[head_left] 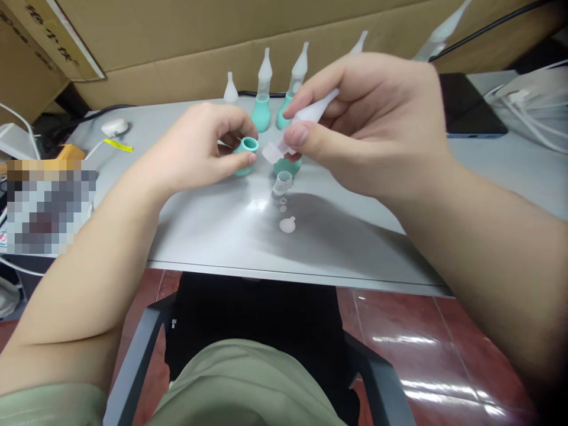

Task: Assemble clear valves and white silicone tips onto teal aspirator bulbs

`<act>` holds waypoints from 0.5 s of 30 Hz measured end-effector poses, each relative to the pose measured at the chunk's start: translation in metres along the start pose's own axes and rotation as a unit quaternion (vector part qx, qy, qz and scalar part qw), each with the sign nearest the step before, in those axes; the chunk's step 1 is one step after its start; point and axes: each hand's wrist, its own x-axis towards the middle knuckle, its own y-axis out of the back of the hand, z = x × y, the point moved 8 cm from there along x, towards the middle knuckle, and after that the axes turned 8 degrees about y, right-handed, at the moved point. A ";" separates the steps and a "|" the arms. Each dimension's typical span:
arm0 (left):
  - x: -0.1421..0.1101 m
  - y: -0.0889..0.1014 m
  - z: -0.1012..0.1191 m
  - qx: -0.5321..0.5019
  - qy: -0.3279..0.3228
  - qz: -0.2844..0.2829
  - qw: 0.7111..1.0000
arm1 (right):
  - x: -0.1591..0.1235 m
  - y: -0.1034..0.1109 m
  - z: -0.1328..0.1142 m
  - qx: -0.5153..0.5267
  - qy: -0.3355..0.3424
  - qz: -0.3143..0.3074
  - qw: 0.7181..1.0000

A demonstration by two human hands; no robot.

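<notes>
My left hand (199, 148) is closed round a teal squeeze bulb (244, 167), its round open mouth facing up. In my right hand (373, 118), a white pointed nozzle (314, 109) with a clear plastic piece (274, 151) at its lower end is pinched between thumb and fingers, tilted with the tip up to the right. The clear end is apart from the held bulb. Another teal bulb (287, 168) stands just below the right fingers, partly hidden. In front of it lie a clear short tube (283, 182), tiny clear rings (283, 202) and a whitish flat disc (287, 225).
Assembled nasal aspirators (261, 112) stand at the back, with a loose white nozzle (231, 90) left of them. A dark tablet-like device (473, 109) and white cables (528, 112) lie right. A white round plug (114, 126) is left. Cardboard (164, 47) lines the back.
</notes>
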 end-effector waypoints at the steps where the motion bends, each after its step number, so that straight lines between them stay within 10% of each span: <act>1: -0.001 0.001 0.003 -0.005 0.010 0.002 1.000 | 0.001 -0.001 -0.002 -0.006 0.042 -0.001 0.999; 5: -0.002 0.002 0.008 -0.002 0.066 -0.009 0.998 | 0.001 -0.005 -0.004 0.018 0.153 -0.020 0.988; 15: 0.000 -0.004 0.003 0.032 0.071 -0.027 0.997 | 0.000 -0.010 0.000 0.025 0.123 -0.044 0.991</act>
